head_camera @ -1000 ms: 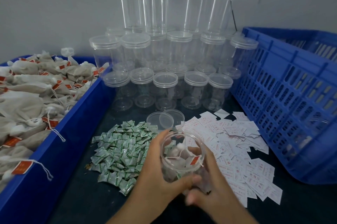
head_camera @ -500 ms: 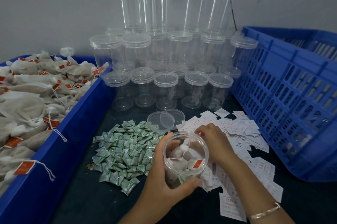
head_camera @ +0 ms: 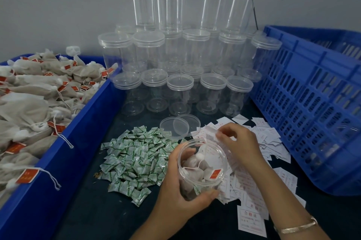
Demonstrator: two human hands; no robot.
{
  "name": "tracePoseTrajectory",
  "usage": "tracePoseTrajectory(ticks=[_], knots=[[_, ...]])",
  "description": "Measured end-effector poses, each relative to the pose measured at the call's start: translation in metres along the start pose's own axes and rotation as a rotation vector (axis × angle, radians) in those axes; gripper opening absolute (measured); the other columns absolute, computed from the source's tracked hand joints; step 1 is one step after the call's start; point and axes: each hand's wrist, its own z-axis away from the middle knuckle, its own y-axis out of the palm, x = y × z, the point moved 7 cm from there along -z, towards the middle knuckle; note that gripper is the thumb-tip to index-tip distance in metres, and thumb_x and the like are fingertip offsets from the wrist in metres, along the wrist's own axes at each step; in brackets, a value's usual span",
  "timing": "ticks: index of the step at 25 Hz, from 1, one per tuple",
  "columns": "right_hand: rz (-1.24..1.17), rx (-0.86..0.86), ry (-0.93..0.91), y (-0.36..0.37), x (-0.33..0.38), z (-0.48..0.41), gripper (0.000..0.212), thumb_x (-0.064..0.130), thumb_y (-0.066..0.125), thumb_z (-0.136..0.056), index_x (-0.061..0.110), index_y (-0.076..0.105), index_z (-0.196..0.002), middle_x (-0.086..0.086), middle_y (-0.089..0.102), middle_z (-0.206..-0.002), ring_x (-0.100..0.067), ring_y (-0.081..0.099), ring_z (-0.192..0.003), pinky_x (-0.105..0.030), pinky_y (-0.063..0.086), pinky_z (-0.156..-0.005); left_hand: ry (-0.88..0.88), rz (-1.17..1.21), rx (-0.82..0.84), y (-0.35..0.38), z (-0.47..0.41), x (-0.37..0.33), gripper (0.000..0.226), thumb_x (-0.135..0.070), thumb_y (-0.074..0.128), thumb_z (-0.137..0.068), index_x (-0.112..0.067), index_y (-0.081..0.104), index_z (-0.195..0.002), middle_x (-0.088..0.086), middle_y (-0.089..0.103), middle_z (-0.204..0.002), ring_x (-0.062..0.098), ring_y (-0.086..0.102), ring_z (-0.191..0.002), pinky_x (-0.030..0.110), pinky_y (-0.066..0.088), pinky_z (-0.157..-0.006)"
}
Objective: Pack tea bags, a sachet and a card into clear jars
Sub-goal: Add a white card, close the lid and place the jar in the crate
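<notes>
Listing, head view.

Item 1: clear round plastic jar [head_camera: 203, 163], lidless, tilted toward the viewer, held over the near middle of the dark table [head_camera: 88, 210]. The left hand [head_camera: 179, 187] wraps it, fingers curled round the far wall, thumb across the near wall. Contents: several beige mesh tea bags [head_camera: 193, 163] with strings and one red paper tag [head_camera: 215, 173] at the mouth. A green-printed sachet seems to lie low inside.

Item 2: right hand [head_camera: 240, 142], just beyond the jar's rim, fingers [head_camera: 221, 137] pinching a white paper card [head_camera: 210, 132]. The card is blurred and not yet inside.

Item 3: heap of green-and-white foil sachets [head_camera: 134, 157], on the left-edge side of the jar.

Item 4: spread of loose white cards [head_camera: 259, 136], toward the right edge.

Item 5: two loose clear lids [head_camera: 173, 128]. Behind them, stacked empty lidded jars [head_camera: 179, 87] along the far edge.

Item 6: blue plastic bin [head_camera: 74, 138] of tea bags at the left edge, and a blue slotted crate [head_camera: 312, 102] at the right edge.

Risks, as judged: the card may catch on the rim or a tag string and fold instead of sliding down. Two cards may cling together. The tilted jar could spill a bag if the grip loosens.

Writing: a single white card [head_camera: 251, 218] by the near edge bears a red heading, seemingly 合格证. Its finer lines, the tag print and the sachet print are too small to read.
</notes>
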Motion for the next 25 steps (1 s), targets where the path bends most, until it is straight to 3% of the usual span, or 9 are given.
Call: tracePoseTrajectory(ticks=[3, 5, 7, 9, 11, 17, 20, 23, 25], knots=[[0.091, 0.023, -0.029, 0.001, 0.001, 0.0, 0.025, 0.018, 0.071, -0.092, 0.037, 0.062, -0.08, 0.026, 0.057, -0.085, 0.003, 0.058, -0.085, -0.013, 0.043, -0.075, 0.008, -0.008, -0.008, 0.0, 0.0, 0.002, 0.085, -0.05, 0.08, -0.068, -0.048, 0.032, -0.138, -0.015, 0.049, -0.132, 0.012, 0.044, -0.131, 0.009, 0.038, -0.098], [0.152, 0.055, -0.036, 0.007, 0.001, 0.002, 0.02, 0.019, 0.071, -0.092, 0.036, 0.063, -0.084, 0.023, 0.059, -0.091, -0.003, 0.06, -0.093, -0.015, 0.044, -0.076, 0.017, -0.012, -0.013, 0.0, 0.0, 0.001, 0.084, -0.05, 0.08, -0.069, -0.047, 0.032, -0.138, -0.016, 0.05, -0.132, 0.01, 0.045, -0.13, 0.008, 0.038, -0.097], [0.177, 0.078, -0.042, 0.012, 0.003, 0.003, 0.015, 0.024, 0.066, -0.096, 0.03, 0.066, -0.109, 0.011, 0.064, -0.116, -0.012, 0.06, -0.107, -0.022, 0.048, -0.084, 0.021, -0.005, -0.014, 0.0, 0.0, 0.001, 0.084, -0.048, 0.08, -0.07, -0.047, 0.032, -0.138, -0.016, 0.05, -0.131, 0.009, 0.046, -0.129, 0.008, 0.038, -0.097], [0.214, 0.125, -0.036, 0.017, 0.004, 0.003, 0.035, 0.029, 0.057, -0.101, 0.027, 0.056, -0.136, 0.003, 0.058, -0.139, -0.02, 0.055, -0.124, -0.037, 0.046, -0.103, 0.026, -0.004, -0.013, 0.001, -0.001, 0.002, 0.083, -0.047, 0.08, -0.071, -0.047, 0.032, -0.139, -0.015, 0.05, -0.131, 0.009, 0.046, -0.129, 0.008, 0.038, -0.097], [0.274, 0.179, -0.04, 0.023, 0.007, -0.001, 0.041, 0.032, 0.052, -0.103, 0.023, 0.05, -0.144, -0.001, 0.055, -0.144, -0.022, 0.052, -0.13, -0.041, 0.041, -0.11, 0.023, 0.0, -0.017, 0.001, 0.0, 0.003, 0.083, -0.047, 0.08, -0.07, -0.047, 0.032, -0.139, -0.014, 0.05, -0.132, 0.01, 0.046, -0.129, 0.009, 0.038, -0.098], [0.346, 0.131, -0.043, 0.023, 0.01, -0.008, 0.026, 0.032, 0.062, -0.098, 0.017, 0.073, -0.117, 0.0, 0.073, -0.115, -0.019, 0.063, -0.107, -0.034, 0.05, -0.094, 0.027, -0.017, -0.027, 0.001, -0.001, 0.007, 0.087, -0.045, 0.081, -0.069, -0.044, 0.031, -0.14, -0.01, 0.05, -0.133, 0.015, 0.045, -0.131, 0.011, 0.038, -0.099], [0.147, 0.023, -0.03, 0.008, 0.016, -0.005, 0.025, 0.028, 0.06, -0.1, 0.015, 0.073, -0.117, -0.001, 0.071, -0.118, -0.018, 0.06, -0.111, -0.037, 0.05, -0.098, 0.024, -0.022, -0.031, 0.0, 0.0, 0.008, 0.087, -0.046, 0.082, -0.069, -0.045, 0.031, -0.14, -0.01, 0.05, -0.133, 0.014, 0.045, -0.13, 0.011, 0.039, -0.098], [-0.092, -0.111, -0.172, -0.027, 0.045, 0.01, 0.006, 0.021, 0.066, -0.095, 0.023, 0.071, -0.097, 0.011, 0.069, -0.099, 0.001, 0.06, -0.091, -0.021, 0.05, -0.089, 0.023, -0.027, -0.034, 0.0, 0.001, 0.009, 0.088, -0.049, 0.08, -0.07, -0.045, 0.029, -0.141, -0.014, 0.049, -0.133, 0.012, 0.045, -0.131, 0.011, 0.039, -0.099], [-0.172, -0.159, -0.325, -0.055, 0.072, 0.033, 0.013, 0.018, 0.071, -0.091, 0.031, 0.067, -0.088, 0.017, 0.069, -0.086, 0.003, 0.062, -0.088, -0.009, 0.046, -0.08, 0.024, -0.02, -0.035, 0.001, 0.001, 0.007, 0.087, -0.047, 0.08, -0.071, -0.042, 0.03, -0.142, -0.014, 0.049, -0.132, 0.011, 0.046, -0.129, 0.01, 0.039, -0.098]])
